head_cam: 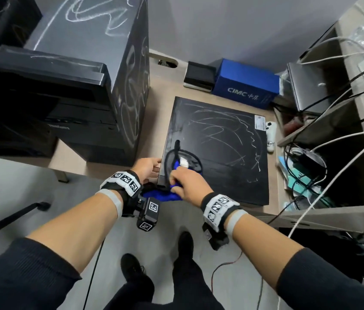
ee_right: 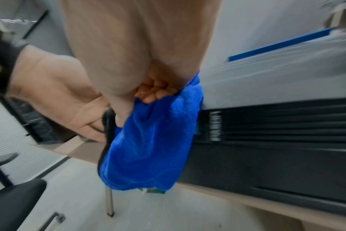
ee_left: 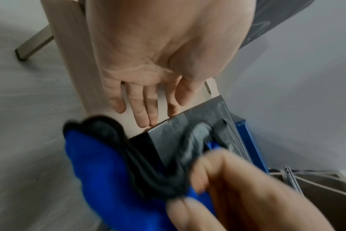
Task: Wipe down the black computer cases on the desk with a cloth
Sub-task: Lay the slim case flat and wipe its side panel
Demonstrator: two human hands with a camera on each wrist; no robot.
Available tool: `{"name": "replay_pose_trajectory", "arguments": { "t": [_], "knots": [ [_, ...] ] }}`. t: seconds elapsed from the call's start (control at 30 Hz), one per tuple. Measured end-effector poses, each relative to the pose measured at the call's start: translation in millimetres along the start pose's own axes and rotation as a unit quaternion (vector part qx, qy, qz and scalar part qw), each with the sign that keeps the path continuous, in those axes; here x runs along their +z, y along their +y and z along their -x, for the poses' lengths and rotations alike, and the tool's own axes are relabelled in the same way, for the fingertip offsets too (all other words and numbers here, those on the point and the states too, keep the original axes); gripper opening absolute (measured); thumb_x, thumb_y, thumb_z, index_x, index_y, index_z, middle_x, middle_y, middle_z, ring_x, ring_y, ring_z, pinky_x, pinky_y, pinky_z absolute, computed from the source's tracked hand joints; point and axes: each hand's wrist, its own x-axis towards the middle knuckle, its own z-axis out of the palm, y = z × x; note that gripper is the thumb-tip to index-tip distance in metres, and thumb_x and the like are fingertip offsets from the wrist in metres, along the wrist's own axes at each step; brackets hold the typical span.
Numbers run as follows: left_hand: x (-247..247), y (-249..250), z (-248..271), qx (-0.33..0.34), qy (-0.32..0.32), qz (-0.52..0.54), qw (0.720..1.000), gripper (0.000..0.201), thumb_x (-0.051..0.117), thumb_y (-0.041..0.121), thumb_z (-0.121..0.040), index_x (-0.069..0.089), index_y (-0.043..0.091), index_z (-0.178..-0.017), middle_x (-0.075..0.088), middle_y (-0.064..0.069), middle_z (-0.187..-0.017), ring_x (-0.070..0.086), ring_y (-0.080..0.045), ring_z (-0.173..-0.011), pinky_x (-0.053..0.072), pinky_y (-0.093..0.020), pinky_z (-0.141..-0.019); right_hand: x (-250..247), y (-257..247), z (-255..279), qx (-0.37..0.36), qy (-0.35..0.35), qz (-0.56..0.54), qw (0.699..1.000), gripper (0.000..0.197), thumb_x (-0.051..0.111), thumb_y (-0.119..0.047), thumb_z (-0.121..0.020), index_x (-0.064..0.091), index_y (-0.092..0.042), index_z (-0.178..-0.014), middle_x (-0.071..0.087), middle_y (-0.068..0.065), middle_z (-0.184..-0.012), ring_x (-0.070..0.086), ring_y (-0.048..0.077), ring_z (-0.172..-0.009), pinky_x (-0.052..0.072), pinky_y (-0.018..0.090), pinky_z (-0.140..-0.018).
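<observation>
The desk [head_cam: 154, 86] runs from the near left to the far right, and much of its surface is covered. At the far left an upright case [head_cam: 91, 70] is seen, its top and side marked with pale scribbles; its left portion is cut off by the frame edge. A second dark case [head_cam: 31, 104] stands in front of it, and its badge is too blurred to be read. A flat case [head_cam: 221, 148] lies on the desk at the centre, its top scrawled with pale lines; its near left corner is hidden behind the hands. A blue box [head_cam: 243, 86] is set beyond it against the wall. Shelving [head_cam: 333, 139] with tangled cables is noted at the right, its contents hard to make out.

The blue cloth [head_cam: 163, 194] is bunched at the near left corner of the flat case, draped over the front edge; a black cord [head_cam: 172, 157] loops above it on the case top. The right hand [head_cam: 185, 184] is curled tightly round the cloth, as is confirmed by the right wrist view. The left hand [head_cam: 146, 167] is laid with straight fingers against the left edge of the flat case, with nothing gripped. Both wrist views are smeared by motion blur.
</observation>
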Motion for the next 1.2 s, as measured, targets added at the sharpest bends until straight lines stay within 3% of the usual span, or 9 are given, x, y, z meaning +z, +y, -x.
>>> {"name": "replay_pose_trajectory", "arguments": {
  "t": [0.1,0.2,0.37,0.47,0.63,0.9,0.97,1.07,1.2],
  "knots": [
    [7.1,9.8,-2.2,0.016,0.0,-0.026,1.0,0.023,0.042,0.005,-0.102,0.061,0.017,-0.107,0.056,-0.009,-0.084,0.058,-0.006,-0.058,0.042,-0.01,-0.047,-27.3,43.6,37.8,0.055,0.028,-0.035,0.997,0.024,0.076,-0.018,-0.076,0.053,-0.026,-0.077,0.055,-0.005,-0.08,0.051,0.016,-0.074,0.043,0.034,-0.072],
    [17.2,13.2,-6.0,0.041,0.032,-0.053,0.997,0.039,0.051,0.023,-0.101,0.055,0.015,-0.14,0.061,-0.01,-0.135,0.06,-0.027,-0.122,0.046,-0.031,-0.103,-55.1,99.1,77.9,0.158,0.107,-0.035,0.981,0.022,0.078,-0.015,-0.078,0.057,-0.023,-0.077,0.056,0.001,-0.08,0.051,0.019,-0.075,0.042,0.034,-0.075],
    [37.6,33.6,-2.3,0.065,0.053,-0.049,0.995,0.057,0.034,0.037,-0.109,0.036,-0.001,-0.15,0.035,-0.018,-0.158,0.032,-0.029,-0.147,0.022,-0.034,-0.121,-55.2,122.9,103.2,0.287,0.201,0.051,0.935,0.023,0.07,-0.023,-0.087,0.063,-0.022,-0.109,0.042,0.016,-0.138,0.031,0.035,-0.136,0.029,0.044,-0.111],
    [44.2,35.5,-6.8,0.045,0.041,-0.036,0.998,0.071,0.027,0.053,-0.106,0.027,0.002,-0.155,0.027,-0.014,-0.162,0.024,-0.027,-0.151,0.014,-0.039,-0.124,-34.0,109.1,91.5,0.327,0.128,0.042,0.935,0.066,0.051,-0.032,-0.099,0.021,-0.018,-0.157,-0.002,0.024,-0.163,-0.009,0.038,-0.152,0.001,0.049,-0.122],
    [46.4,30.5,-17.0,0.003,0.043,-0.047,0.998,0.097,0.023,0.08,-0.09,0.011,0.014,-0.16,0.01,-0.003,-0.168,0.008,-0.023,-0.155,0.004,-0.046,-0.126,-62.9,126.5,38.9,0.369,0.09,0.115,0.918,0.074,0.036,-0.049,-0.102,-0.004,-0.025,-0.159,-0.013,0.018,-0.164,-0.015,0.035,-0.151,-0.004,0.054,-0.122],
    [40.6,23.7,-31.9,0.001,0.04,-0.058,0.998,0.107,0.025,0.091,-0.081,0.013,0.02,-0.16,0.008,0.002,-0.168,0.004,-0.018,-0.155,0.004,-0.047,-0.126,-40.2,62.1,-34.6,0.193,-0.011,0.153,0.969,0.078,0.036,-0.056,-0.099,-0.008,-0.031,-0.158,-0.025,0.012,-0.163,-0.027,0.033,-0.149,-0.012,0.055,-0.118],
    [40.7,25.4,-33.3,-0.009,0.031,-0.065,0.997,0.128,0.023,0.103,-0.062,0.014,0.022,-0.161,0.009,0.0,-0.169,0.004,-0.018,-0.155,0.003,-0.048,-0.126,-27.1,47.8,-22.4,0.136,-0.043,0.156,0.977,0.08,0.035,-0.06,-0.097,-0.01,-0.033,-0.157,-0.028,0.01,-0.162,-0.031,0.031,-0.147,-0.013,0.056,-0.119],
    [46.3,32.9,-25.4,-0.017,0.061,-0.076,0.995,0.103,0.028,0.087,-0.084,0.012,0.02,-0.161,0.005,-0.004,-0.169,0.002,-0.023,-0.156,0.0,-0.048,-0.125,-21.2,62.4,20.9,0.065,-0.079,0.174,0.979,0.083,0.037,-0.065,-0.093,-0.01,-0.038,-0.157,-0.027,0.006,-0.163,-0.033,0.026,-0.147,-0.012,0.054,-0.121],
    [52.6,51.7,-18.9,0.014,0.033,-0.039,0.999,0.112,0.028,0.096,-0.075,0.008,0.028,-0.161,0.0,0.002,-0.169,-0.001,-0.017,-0.155,-0.003,-0.045,-0.125,-49.3,110.0,60.6,0.106,-0.093,0.184,0.973,0.085,0.022,-0.074,-0.084,-0.012,-0.042,-0.155,-0.031,0.001,-0.16,-0.033,0.023,-0.147,-0.006,0.055,-0.122]
  ]
}}
